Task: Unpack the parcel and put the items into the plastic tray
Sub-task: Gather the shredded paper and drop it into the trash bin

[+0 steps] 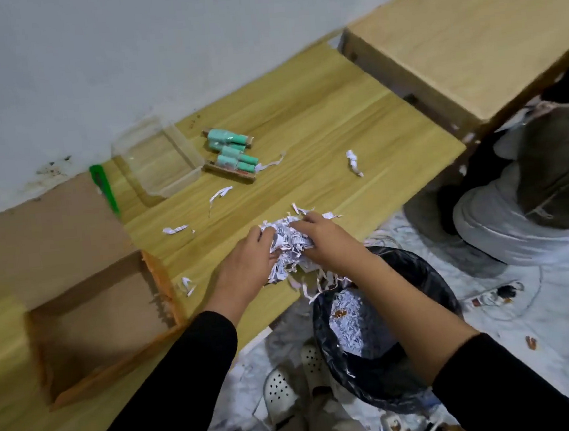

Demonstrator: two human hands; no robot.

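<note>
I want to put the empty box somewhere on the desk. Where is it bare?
Barest: the far right of the desk, between the teal items and the raised wooden block. Crowded: the near edge, where both hands bunch shredded paper, and the left, taken by the cardboard box and clear tray.

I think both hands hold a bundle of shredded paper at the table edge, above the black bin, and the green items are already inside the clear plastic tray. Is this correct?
Not quite. The head view shows the green items lying on the table beside the clear plastic tray, not inside it. The rest holds: left hand and right hand grip the shredded paper above the black bin.
</note>
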